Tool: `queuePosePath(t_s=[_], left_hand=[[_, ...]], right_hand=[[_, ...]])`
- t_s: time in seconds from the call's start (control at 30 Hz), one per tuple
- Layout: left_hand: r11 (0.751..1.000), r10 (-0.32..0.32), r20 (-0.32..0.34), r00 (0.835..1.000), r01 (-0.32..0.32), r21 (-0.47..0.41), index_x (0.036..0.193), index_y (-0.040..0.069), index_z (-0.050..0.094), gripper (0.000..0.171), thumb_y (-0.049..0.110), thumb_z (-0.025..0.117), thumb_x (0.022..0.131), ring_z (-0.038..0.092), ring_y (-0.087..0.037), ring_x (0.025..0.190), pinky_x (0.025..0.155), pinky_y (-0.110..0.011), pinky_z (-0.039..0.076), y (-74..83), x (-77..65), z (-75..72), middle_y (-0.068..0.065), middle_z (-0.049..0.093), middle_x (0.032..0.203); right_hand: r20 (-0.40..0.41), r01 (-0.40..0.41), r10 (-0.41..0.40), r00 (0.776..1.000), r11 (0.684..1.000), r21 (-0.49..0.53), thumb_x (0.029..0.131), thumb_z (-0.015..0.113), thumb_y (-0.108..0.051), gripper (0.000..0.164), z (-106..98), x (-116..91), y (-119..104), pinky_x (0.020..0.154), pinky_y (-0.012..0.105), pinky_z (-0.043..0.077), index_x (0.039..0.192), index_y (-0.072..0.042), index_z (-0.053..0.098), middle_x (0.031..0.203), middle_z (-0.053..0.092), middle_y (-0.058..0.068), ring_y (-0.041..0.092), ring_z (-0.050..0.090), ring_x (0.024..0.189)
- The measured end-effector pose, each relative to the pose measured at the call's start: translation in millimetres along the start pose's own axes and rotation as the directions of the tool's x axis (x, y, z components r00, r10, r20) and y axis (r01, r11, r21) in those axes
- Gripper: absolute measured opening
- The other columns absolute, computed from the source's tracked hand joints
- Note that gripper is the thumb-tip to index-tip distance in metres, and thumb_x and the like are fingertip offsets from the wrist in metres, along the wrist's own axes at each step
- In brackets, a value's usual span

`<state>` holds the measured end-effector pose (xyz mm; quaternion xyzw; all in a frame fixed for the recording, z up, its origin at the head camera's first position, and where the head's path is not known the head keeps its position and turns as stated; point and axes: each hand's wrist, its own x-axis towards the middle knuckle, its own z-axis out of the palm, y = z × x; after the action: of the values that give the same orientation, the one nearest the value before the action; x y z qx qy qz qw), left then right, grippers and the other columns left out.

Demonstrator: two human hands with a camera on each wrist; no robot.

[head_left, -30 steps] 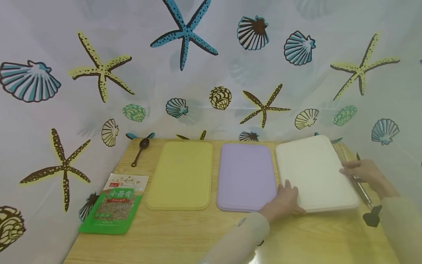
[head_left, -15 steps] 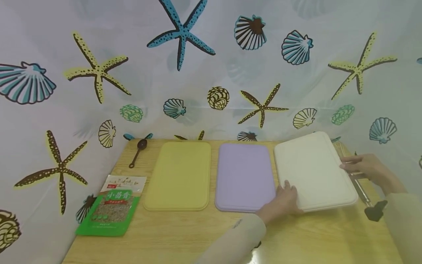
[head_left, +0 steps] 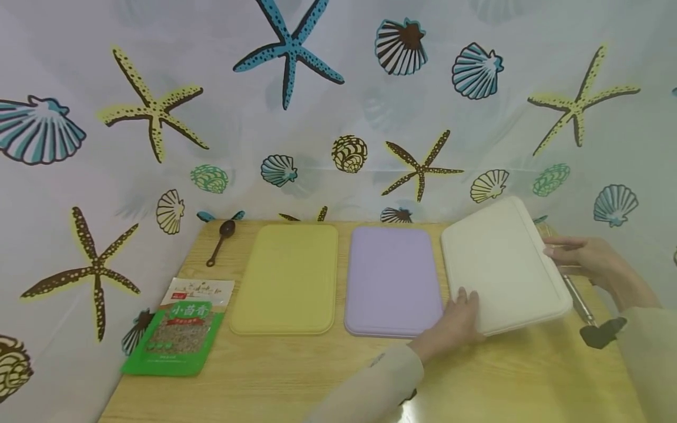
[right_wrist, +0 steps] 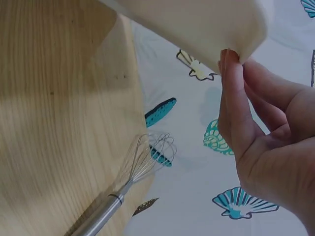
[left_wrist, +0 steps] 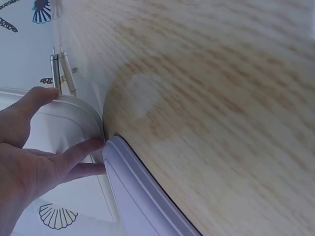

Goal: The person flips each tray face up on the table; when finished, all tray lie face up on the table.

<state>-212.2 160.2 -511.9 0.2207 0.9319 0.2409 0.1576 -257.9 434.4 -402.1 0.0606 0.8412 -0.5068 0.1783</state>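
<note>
A white rectangular board with rounded corners and a stepped border is raised at its right side and tilts down to the left. My left hand grips its front left corner; in the left wrist view, the thumb of that hand lies on one edge and its fingers on another, close to the purple board's corner. My right hand pinches the right edge, and the right wrist view shows this hand with thumb and fingertips at that edge. A matching purple board lies flat just left of it.
A yellow board lies left of the purple one. A metal whisk lies by the table's right edge, below the raised board. On the left are a dark brown spoon and a green seed packet. Shell-patterned cloth stands behind.
The white board's right side has risen, its far corner going up with my right hand. My left hand stays at the front left corner. The other boards, spoon and packet keep their places.
</note>
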Motion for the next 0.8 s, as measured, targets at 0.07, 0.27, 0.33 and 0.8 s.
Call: queuePosePath(t_s=[0.07, 0.27, 0.33, 0.8], left_hand=[[0.999, 0.016, -0.013, 1.000, -0.017, -0.044, 0.153, 0.019, 0.025, 0.098, 0.028, 0.083, 0.075, 0.037, -0.037, 0.136, 0.110, -0.040, 0.035, -0.9, -2.1, -1.3, -0.017, 0.026, 0.155], [0.988, 0.084, -0.045, 0.995, -0.089, -0.125, 0.155, 0.026, 0.020, 0.101, 0.020, 0.082, 0.075, 0.040, -0.036, 0.133, 0.107, -0.041, 0.040, -3.5, -7.9, -5.6, -0.020, 0.025, 0.155], [0.984, 0.102, -0.052, 0.993, -0.108, -0.141, 0.155, 0.026, 0.019, 0.102, 0.019, 0.082, 0.075, 0.042, -0.034, 0.133, 0.106, -0.038, 0.041, -3.9, -9.8, -6.9, -0.020, 0.025, 0.155], [0.966, 0.114, -0.099, 0.989, -0.133, -0.220, 0.155, 0.021, 0.020, 0.103, 0.013, 0.083, 0.074, 0.037, -0.026, 0.137, 0.106, -0.034, 0.041, 1.6, -13.2, 1.2, -0.015, 0.027, 0.155]], right_hand=[[0.004, 0.008, -0.008, 1.000, 0.999, 0.054, 0.089, 0.068, -0.035, 0.062, 1, -1, -5, 0.104, 0.054, 0.039, 0.143, -0.015, 0.045, 0.101, 0.067, -0.020, 0.005, 0.067, 0.094], [0.012, 0.025, -0.027, 1.000, 0.983, 0.179, 0.090, 0.068, -0.024, 0.028, 4, -4, -18, 0.094, 0.036, 0.052, 0.116, -0.034, 0.064, 0.098, 0.069, -0.017, 0.009, 0.069, 0.092], [0.016, 0.028, -0.032, 0.999, 0.980, 0.196, 0.090, 0.068, -0.023, 0.033, 4, -4, -21, 0.095, 0.036, 0.051, 0.121, -0.033, 0.062, 0.100, 0.069, -0.017, 0.009, 0.068, 0.094], [0.077, 0.110, -0.152, 0.985, 0.912, 0.394, 0.095, 0.058, -0.003, 0.035, 12, -4, -33, 0.082, 0.029, 0.057, 0.116, -0.031, 0.065, 0.105, 0.071, -0.004, 0.017, 0.070, 0.092]])
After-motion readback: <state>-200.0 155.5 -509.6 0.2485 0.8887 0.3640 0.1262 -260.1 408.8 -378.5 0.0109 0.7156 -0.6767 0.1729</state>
